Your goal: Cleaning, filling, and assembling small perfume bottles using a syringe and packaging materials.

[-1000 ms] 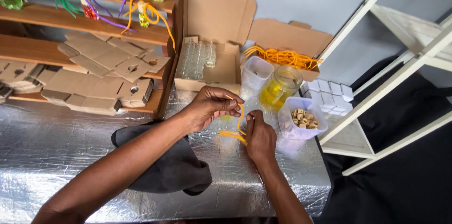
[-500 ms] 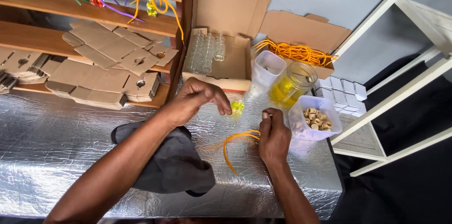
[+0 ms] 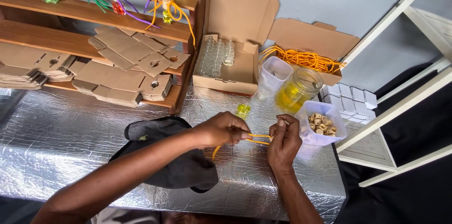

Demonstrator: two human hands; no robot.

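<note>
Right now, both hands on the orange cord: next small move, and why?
Probably bring the cord to the small yellow bottle. The left hand and right hand pinch the cord taut between them, and the bottle sits alone on the foil just beyond, with no cord on it.

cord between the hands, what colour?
Orange: the cord runs between left hand and right hand. Head view shows it best.

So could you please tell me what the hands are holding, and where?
Both hands, left hand and right hand, pinch an orange cord stretched between their fingers.
</note>
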